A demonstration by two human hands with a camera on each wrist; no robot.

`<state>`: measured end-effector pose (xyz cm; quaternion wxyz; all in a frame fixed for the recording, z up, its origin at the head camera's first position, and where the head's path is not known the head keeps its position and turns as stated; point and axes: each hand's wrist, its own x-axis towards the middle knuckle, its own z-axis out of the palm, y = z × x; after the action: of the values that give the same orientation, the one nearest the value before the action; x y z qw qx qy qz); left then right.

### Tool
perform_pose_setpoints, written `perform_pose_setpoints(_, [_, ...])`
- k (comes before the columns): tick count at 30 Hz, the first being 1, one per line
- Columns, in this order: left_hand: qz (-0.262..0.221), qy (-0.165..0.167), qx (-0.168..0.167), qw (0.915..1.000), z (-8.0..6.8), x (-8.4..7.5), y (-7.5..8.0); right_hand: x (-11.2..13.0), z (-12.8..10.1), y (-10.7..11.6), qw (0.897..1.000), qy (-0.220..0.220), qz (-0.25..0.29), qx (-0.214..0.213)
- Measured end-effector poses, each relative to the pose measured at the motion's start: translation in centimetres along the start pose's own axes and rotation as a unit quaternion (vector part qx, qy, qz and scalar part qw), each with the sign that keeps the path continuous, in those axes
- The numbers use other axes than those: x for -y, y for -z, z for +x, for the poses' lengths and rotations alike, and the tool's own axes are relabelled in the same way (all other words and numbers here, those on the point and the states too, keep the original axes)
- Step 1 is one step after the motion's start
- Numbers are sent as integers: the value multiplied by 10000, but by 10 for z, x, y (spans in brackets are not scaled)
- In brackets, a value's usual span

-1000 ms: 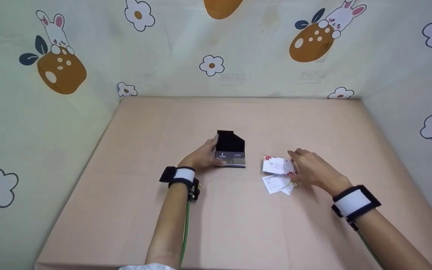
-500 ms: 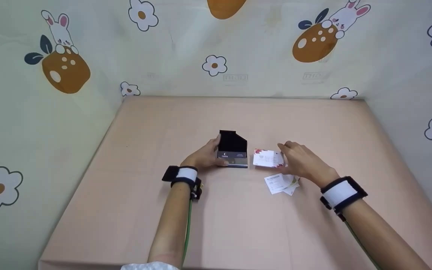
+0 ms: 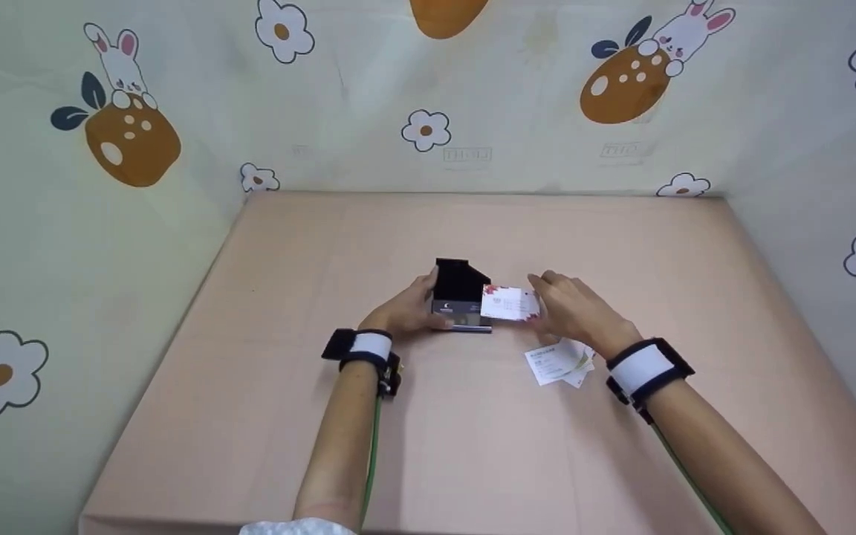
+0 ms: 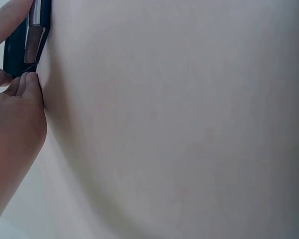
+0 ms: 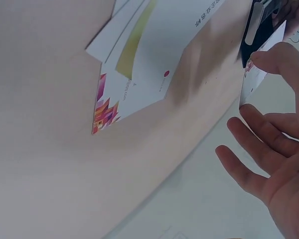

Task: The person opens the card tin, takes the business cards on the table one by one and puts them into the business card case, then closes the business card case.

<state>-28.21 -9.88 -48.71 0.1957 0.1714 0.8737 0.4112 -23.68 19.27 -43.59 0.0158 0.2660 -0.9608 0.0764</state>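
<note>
From my remote seat I see the right hand (image 3: 573,312) has carried the white card (image 3: 511,303) leftward over the last second, from above the loose cards (image 3: 560,362) to the right edge of the black card case (image 3: 460,296), so the card now touches or overlaps that edge at the case's open mouth. I read that as the card being about to go in, though it is not seated yet. The right hand pinches the card between thumb and forefinger, the other fingers spread loosely, as the right wrist view shows (image 5: 269,144). The left hand (image 3: 403,312) keeps its place on the case's left side, fingers curled round it and steadying it upright on the table (image 3: 472,446). The case's lid stands open behind its body; I cannot tell whether any card already sits inside, the interior reading only as dark. The loose cards lie fanned on the table right of the case and nearer me.
</note>
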Motion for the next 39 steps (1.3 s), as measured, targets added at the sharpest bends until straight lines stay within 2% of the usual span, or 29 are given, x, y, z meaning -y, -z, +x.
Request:
perform_pose_setpoints(11, [-36,136,-31,9999,0,0,0,11,21,-6,9998,143,28,-149])
perform_pose_setpoints(18, [-106,-88,-27,9999,0,0,0,18,33,-12,9998,103,-23,-180])
perform_pose_setpoints(28, [-220,187,-56,9996,-2,-3,-1,28,48,-17,9999,75,-50,-107])
perform_pose_setpoints(33, [-245,192,-54,9995,-1,-1,-1,34,54,-18,9999,64,-111,-34])
perform_pose_setpoints(39, [-273,410,-49,9988,-3,-2,-2,38,57,-20,9999,110,-92,-41])
